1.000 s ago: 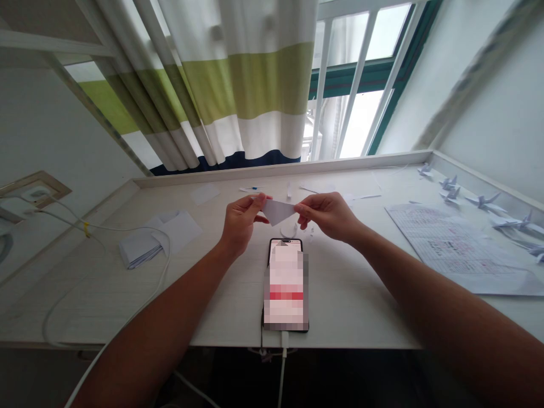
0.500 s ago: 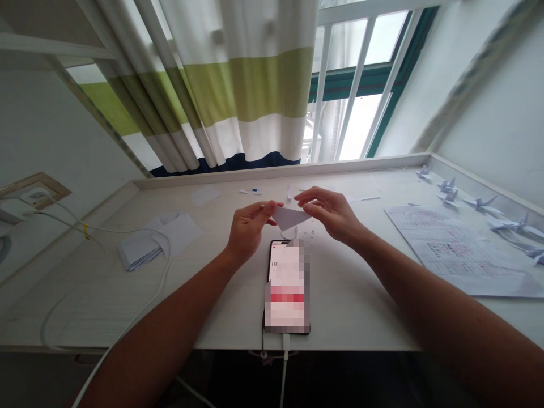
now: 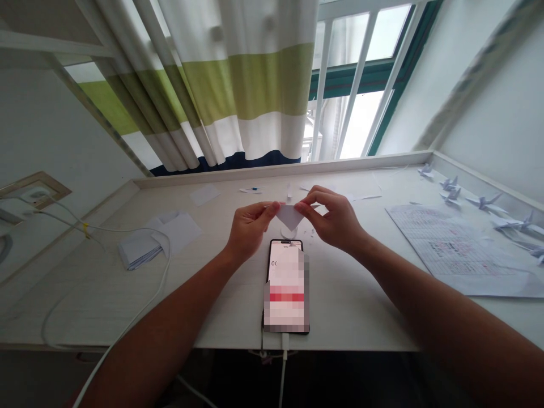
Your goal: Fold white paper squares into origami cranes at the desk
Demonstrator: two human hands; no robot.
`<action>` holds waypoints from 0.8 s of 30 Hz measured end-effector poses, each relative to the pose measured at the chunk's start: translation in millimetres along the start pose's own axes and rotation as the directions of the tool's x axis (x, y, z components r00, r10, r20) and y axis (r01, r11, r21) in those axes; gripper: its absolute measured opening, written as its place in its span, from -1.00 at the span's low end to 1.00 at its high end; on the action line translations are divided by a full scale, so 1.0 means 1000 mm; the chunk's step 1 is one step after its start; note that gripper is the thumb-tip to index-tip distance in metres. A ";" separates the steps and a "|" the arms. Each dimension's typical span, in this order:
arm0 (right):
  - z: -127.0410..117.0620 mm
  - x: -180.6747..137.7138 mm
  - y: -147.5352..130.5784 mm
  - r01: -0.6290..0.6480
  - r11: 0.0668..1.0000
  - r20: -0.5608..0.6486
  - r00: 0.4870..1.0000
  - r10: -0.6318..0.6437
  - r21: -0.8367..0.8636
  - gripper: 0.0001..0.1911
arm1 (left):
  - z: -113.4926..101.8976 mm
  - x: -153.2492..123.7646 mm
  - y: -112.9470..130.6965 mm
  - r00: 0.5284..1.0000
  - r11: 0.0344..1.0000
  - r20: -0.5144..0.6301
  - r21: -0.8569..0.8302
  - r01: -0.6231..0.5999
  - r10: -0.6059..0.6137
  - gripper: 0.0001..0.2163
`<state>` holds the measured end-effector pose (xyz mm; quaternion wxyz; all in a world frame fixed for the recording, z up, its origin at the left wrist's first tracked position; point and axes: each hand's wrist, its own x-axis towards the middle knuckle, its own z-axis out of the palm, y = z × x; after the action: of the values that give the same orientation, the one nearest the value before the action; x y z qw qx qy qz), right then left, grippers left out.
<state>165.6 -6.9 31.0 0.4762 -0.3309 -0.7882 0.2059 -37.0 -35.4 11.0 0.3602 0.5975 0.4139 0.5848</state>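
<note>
A small folded piece of white paper [image 3: 289,215], triangular with its point down, is held in the air over the white desk [image 3: 348,294]. My left hand [image 3: 249,226] pinches its left corner between thumb and fingers. My right hand [image 3: 334,218] pinches the right side, fingers curled over the top edge. Just below the paper a phone [image 3: 287,286] lies flat on the desk, screen lit, with a cable plugged into its near end.
A stack of white paper sheets [image 3: 147,243] lies at the left beside a white charging cable [image 3: 140,306]. A large printed sheet [image 3: 463,249] lies at the right. Several folded paper cranes [image 3: 480,201] line the right edge. Paper scraps [image 3: 255,190] lie near the window curtain.
My hands have come closer together and the paper has gone from a wide flat triangle to a narrower folded one. My right hand moved left over its top edge.
</note>
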 end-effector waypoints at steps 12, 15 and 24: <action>0.000 0.005 0.021 -0.250 0.896 0.129 0.968 0.217 0.366 -0.49 | -0.004 0.001 -0.007 0.994 0.994 0.011 0.019 -0.108 0.108 -0.73; 0.000 0.004 0.021 -0.211 0.923 0.070 0.978 0.199 0.323 -0.57 | -0.005 0.002 -0.010 0.989 0.988 0.039 0.060 -0.145 0.143 -0.74; 0.002 0.005 0.018 -0.178 0.890 -0.044 0.976 0.215 0.420 -0.75 | -0.010 0.006 -0.022 0.986 0.976 0.025 0.139 -0.166 0.164 -0.65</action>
<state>167.5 9.1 21.9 0.5467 -0.3095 -0.6672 0.4003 -48.9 -21.5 -6.5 0.2703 0.6576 0.4006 0.5779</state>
